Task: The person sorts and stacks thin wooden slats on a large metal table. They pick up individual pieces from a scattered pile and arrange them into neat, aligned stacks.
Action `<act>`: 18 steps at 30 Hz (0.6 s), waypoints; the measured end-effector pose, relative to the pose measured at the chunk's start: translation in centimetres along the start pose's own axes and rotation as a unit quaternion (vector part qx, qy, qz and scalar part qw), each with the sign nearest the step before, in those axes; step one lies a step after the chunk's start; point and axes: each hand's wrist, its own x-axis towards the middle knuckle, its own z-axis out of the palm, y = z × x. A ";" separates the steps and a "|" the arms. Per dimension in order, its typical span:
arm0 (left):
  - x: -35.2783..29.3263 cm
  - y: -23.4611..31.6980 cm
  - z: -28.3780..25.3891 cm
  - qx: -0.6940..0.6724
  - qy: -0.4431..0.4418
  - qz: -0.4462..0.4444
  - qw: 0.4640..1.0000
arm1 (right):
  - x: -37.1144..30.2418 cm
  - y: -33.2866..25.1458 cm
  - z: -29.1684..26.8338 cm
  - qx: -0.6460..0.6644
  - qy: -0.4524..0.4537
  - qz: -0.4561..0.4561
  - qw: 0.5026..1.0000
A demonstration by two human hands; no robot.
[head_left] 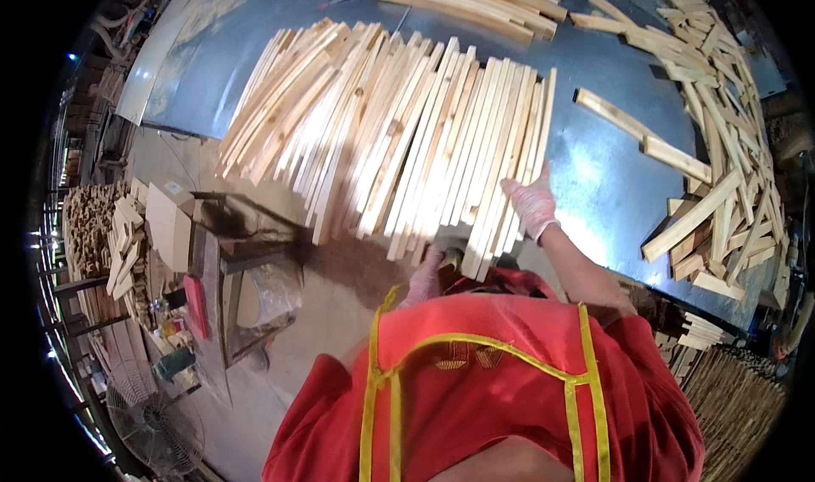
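Observation:
A wide row of pale wooden strips (pixel 407 134) lies side by side on the dark metal tabletop (pixel 598 155), their near ends jutting past its front edge. My right hand (pixel 533 209), in a thin whitish glove, grips the outermost strips at the row's right end. Its thumb lies over their tops and its fingers run along the outer side. My left hand (pixel 424 280), also gloved, is low by the near ends, left of the longest-reaching strips. Its fingers are largely hidden by the wood, so its grip does not show.
Another stack of strips (pixel 471 5) lies at the table's far side. A loose heap of offcuts (pixel 722 134) covers the right side. At the left stand a small wooden stand (pixel 255 257) with a cardboard box (pixel 170 226), more piled wood (pixel 92 227) and a floor fan (pixel 155 427).

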 end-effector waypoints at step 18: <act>-7.8 10.5 14.9 0.777 0.002 0.426 0.463 | -4.9 -6.4 0.6 0.150 0.027 -0.066 0.986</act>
